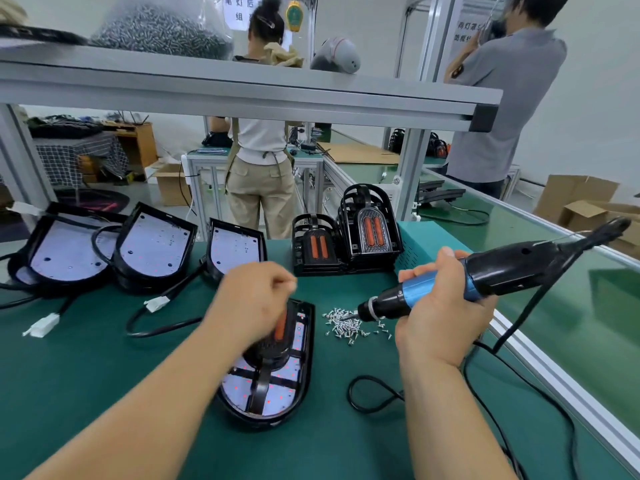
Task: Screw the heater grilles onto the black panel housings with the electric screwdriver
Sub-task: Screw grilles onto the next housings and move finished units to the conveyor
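Grille (281, 323) and housing (306, 362) lie together at the near middle of the green worktop (86, 375). The black grille, with its orange heater bar, sits in the housing's white-lined hollow. Our left hand (249, 303) is over the upper part of the grille with its fingers curled. We cannot tell whether it pinches anything or touches the grille.

Our right hand (440, 306) is wrapped around the blue and black screwdriver (485, 271), which is tilted down to the left. Its tip is in a small heap of screws (346, 323) just to the right of the housing. The screwdriver's black cable (374, 393) loops over the worktop near our right forearm.

Farther back on the left we see three more housings in a row (65, 251) (152, 244) (235, 247), propped up with their white insides facing us. Their cords end in white plugs (157, 303) (41, 325). To their right stand two stacks of grilles (317, 247) (369, 230), the right one taller, and a teal box (419, 237) is just behind them.

A grey shelf (242, 88) crosses overhead with a clear bag of screws (162, 29) on it. Beyond it are two people, one in a white top (259, 140) and one in a grey shirt (502, 98).
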The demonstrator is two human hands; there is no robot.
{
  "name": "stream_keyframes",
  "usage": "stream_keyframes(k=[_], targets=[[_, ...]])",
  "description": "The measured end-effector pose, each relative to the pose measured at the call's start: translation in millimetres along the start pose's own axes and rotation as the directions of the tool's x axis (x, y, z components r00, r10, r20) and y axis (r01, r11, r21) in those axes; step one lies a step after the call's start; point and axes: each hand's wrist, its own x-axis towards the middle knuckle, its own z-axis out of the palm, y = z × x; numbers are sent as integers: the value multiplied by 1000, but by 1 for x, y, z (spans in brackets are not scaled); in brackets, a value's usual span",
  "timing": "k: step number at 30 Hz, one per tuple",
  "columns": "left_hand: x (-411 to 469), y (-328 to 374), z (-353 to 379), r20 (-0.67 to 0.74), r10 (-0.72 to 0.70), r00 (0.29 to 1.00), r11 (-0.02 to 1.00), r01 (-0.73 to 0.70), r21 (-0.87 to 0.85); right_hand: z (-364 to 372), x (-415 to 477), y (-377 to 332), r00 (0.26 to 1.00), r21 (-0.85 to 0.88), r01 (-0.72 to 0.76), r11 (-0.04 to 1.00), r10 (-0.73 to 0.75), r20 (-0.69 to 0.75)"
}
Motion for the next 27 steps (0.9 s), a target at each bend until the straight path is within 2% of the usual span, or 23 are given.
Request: stream_keyframes(k=[2,5,9,12,17,27], targets=[[-2,-30,-18,-98,-95,991,994,100,52,12,-9,1,999,14,-14,1000,13,48],[-12,-58,-23,-159,-248,956,967,253,16,41,-27,6,984,56,-53,997,42,175],[-18,-61,-6,-117,-304,945,952,299,-61,83,-50,17,947,132,-127,983,80,312],[-19,-61,-5,-48,-302,952,953,301,-37,100,-63,29,919,99,-145,984,97,382],[-24,-61,-10,46,-253,966,966,250,57,95,-72,46,926,-2,-128,992,120,358],[-34,-58,-8,20,-243,970,963,239,124,84,-70,59,942,-19,-127,992,127,310]])
